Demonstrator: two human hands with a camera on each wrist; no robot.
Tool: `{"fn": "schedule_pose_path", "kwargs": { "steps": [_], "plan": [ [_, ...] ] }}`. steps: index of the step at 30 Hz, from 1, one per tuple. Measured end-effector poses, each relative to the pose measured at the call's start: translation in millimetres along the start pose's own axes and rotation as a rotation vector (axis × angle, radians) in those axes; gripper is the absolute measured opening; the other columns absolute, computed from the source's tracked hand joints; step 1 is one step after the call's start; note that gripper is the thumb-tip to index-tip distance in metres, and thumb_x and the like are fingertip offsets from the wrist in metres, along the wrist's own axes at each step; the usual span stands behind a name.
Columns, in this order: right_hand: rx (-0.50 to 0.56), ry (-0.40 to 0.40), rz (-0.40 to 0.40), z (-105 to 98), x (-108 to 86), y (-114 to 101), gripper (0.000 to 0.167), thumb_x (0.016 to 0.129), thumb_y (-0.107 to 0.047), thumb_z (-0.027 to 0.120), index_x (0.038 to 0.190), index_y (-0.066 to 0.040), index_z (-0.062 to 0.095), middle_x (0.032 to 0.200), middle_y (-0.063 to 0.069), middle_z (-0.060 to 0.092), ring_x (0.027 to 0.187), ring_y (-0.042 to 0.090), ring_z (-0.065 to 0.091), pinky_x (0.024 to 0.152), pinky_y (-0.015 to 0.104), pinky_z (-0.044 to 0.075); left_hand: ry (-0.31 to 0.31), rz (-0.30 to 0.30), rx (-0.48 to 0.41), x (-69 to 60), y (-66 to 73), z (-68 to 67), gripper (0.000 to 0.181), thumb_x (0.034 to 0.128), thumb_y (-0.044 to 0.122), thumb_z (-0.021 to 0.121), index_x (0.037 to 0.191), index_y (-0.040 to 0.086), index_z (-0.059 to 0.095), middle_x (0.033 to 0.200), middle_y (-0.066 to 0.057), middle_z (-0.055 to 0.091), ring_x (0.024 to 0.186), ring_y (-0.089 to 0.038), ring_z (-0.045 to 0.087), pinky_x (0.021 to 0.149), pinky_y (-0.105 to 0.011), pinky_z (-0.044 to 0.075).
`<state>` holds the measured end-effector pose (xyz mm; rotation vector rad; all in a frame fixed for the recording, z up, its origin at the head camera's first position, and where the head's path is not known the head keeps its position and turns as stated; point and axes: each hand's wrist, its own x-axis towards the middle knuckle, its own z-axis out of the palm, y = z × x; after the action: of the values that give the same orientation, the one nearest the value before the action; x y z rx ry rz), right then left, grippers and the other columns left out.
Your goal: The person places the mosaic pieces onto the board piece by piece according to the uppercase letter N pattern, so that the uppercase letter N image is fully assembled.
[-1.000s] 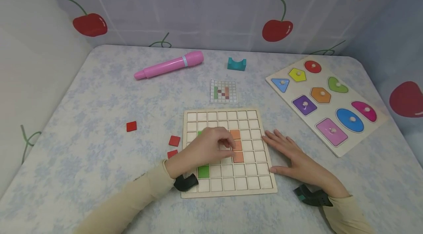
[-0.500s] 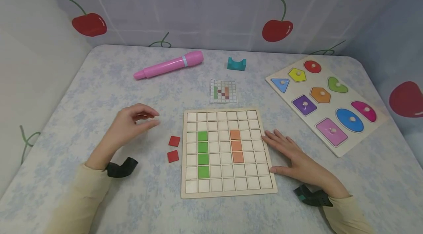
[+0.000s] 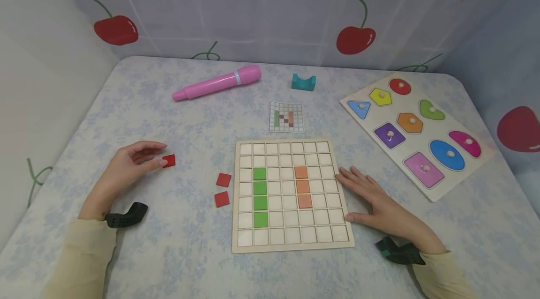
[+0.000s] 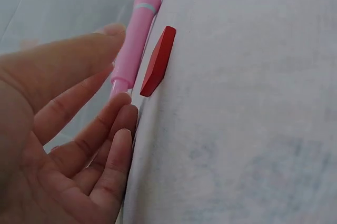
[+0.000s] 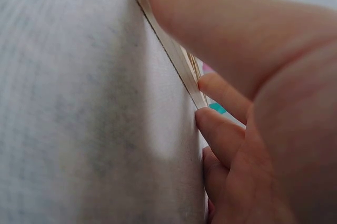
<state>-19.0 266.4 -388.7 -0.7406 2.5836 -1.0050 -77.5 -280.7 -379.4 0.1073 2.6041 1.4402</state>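
My left hand (image 3: 131, 163) is at the left of the table with thumb and fingers spread apart. Its thumb tip overlaps a small red square tile (image 3: 170, 160) in the head view. The left wrist view shows that red tile (image 4: 159, 61) lying on the cloth, just beyond the fingertips. My right hand (image 3: 377, 207) rests on the table, thumb and fingertips against the right edge of a wooden grid board (image 3: 295, 247). Several green tiles (image 3: 260, 188) form one column in the board, and 3 orange tiles (image 3: 303, 187) form another.
Two more red tiles (image 3: 222, 180) lie left of the board. Behind it is a small printed pattern card (image 3: 286, 123). A pink toy microphone (image 3: 215, 84) and a teal block (image 3: 303, 83) lie farther back. A knobbed shape puzzle (image 3: 409, 149) is at the right.
My left hand has left the board, with a third orange tile lying in its column, and moved left to the far red tile. The right hand has stayed at the board's edge.
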Motion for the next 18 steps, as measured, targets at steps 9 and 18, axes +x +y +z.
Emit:
{"fn": "schedule_pose_path", "kwargs": {
  "steps": [9,18],
  "plan": [
    [-0.004,-0.005,0.013,0.9,-0.5,1.6,0.079,0.083,-0.032,0.072,0.148,-0.019,0.029,0.153,0.008,0.019,0.139,0.031,0.003,0.108,0.051,-0.001,0.001,0.102,0.126,0.0,-6.8,4.2,0.037,0.0844,0.020,0.072,0.118,0.010,0.063,0.119,-0.005,0.055,0.107,-0.006,0.049,0.086,-0.010,0.036],
    [-0.004,0.000,0.002,1.1,-1.0,3.3,0.079,0.083,-0.030,0.072,0.148,-0.018,0.029,0.153,0.007,0.019,0.139,0.030,0.003,0.108,0.048,-0.002,0.063,0.106,0.236,-0.7,-6.6,6.5,0.033,0.0839,0.024,0.072,0.113,0.010,0.065,0.111,-0.006,0.062,0.096,-0.009,0.053,0.079,-0.015,0.040]
  ]
}}
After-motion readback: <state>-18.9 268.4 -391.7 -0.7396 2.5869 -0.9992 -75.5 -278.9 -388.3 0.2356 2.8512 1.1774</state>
